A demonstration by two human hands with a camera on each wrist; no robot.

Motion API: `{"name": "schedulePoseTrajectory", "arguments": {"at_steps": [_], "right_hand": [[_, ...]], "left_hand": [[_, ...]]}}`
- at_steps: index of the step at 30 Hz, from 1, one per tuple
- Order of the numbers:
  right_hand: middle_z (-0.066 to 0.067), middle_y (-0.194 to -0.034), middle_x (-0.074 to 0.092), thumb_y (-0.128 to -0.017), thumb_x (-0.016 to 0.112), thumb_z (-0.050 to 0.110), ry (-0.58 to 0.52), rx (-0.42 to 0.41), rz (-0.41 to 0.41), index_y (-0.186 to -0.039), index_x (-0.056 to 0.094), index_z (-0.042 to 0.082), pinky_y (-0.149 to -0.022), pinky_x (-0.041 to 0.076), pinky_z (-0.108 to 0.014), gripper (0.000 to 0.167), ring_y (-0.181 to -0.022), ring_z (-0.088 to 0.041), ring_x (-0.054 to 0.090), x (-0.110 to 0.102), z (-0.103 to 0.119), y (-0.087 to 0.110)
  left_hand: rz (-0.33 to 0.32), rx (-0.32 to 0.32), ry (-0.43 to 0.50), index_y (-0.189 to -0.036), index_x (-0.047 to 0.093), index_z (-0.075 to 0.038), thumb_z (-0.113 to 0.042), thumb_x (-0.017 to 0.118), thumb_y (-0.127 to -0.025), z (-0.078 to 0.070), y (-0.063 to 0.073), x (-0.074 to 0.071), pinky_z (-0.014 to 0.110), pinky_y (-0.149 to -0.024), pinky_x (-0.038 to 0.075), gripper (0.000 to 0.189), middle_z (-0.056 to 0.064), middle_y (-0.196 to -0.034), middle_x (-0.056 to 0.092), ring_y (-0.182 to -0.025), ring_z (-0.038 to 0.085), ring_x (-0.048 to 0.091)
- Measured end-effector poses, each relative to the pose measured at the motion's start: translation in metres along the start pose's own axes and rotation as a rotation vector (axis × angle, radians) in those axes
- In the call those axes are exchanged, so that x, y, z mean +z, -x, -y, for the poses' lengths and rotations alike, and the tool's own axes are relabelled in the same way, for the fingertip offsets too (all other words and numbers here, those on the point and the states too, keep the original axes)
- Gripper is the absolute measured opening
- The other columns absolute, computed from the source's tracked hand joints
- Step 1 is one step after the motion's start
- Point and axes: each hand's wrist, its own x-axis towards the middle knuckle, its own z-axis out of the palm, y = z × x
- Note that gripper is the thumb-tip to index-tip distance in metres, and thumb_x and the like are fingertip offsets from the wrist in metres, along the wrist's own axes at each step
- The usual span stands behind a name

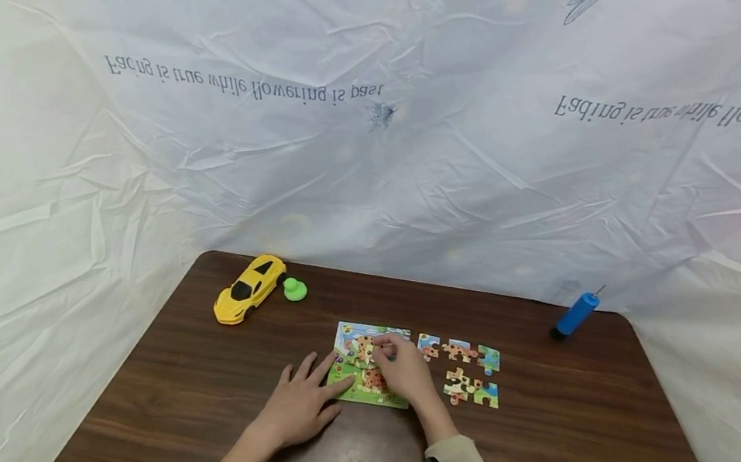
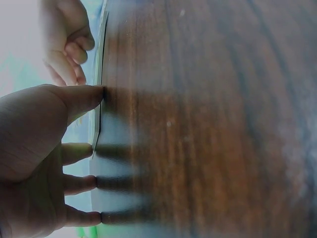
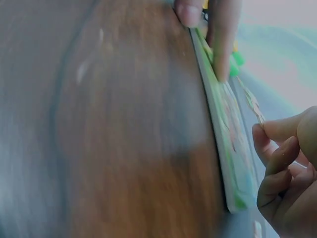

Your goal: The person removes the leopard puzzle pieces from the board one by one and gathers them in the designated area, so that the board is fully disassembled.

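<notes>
A thin jigsaw puzzle board (image 1: pixel 349 392) with a green and blue animal picture lies on the brown table. My right hand (image 1: pixel 409 373) is over it and pinches a small puzzle piece (image 3: pixel 252 103) between thumb and forefinger. In the right wrist view the piece is raised above the board's surface, its edge tilted. My left hand (image 1: pixel 298 409) is spread with fingers straight at the board's left side; one finger lies on the picture and the thumb is by the lower edge. In the left wrist view the thumb and fingertips touch the board and tabletop.
Several loose puzzle pieces (image 1: pixel 460 350) lie right of the board in two rows. At the back left are a yellow toy car (image 1: pixel 250 289) and a green knob-shaped object (image 1: pixel 295 290). A blue cylinder with a thin needle (image 1: pixel 575 316) lies back right. A white printed cloth surrounds the table.
</notes>
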Motion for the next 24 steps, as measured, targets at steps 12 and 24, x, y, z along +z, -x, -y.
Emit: {"name": "schedulePoseTrajectory", "arguments": {"at_steps": [12, 24], "right_hand": [[0.003, -0.096, 0.069, -0.102, 0.069, 0.017, 0.023, 0.018, -0.014, -0.116, 0.075, 0.019, -0.066, 0.049, -0.038, 0.015, -0.076, -0.013, 0.062, -0.043, -0.021, 0.015], [0.004, -0.093, 0.070, -0.100, 0.071, 0.010, 0.088, 0.055, -0.039, -0.112, 0.075, 0.014, -0.070, 0.052, -0.038, 0.014, -0.080, -0.013, 0.064, -0.078, -0.050, 0.036]], "left_hand": [[0.012, 0.001, 0.004, -0.154, 0.054, -0.035, -0.040, 0.061, -0.105, 0.001, 0.000, 0.001, 0.078, -0.102, 0.034, 0.049, 0.012, -0.167, 0.032, -0.147, 0.050, 0.032], [0.006, 0.002, 0.003, -0.153, 0.055, -0.035, -0.040, 0.062, -0.105, 0.001, 0.000, 0.002, 0.078, -0.102, 0.035, 0.049, 0.013, -0.166, 0.033, -0.147, 0.050, 0.033]]}}
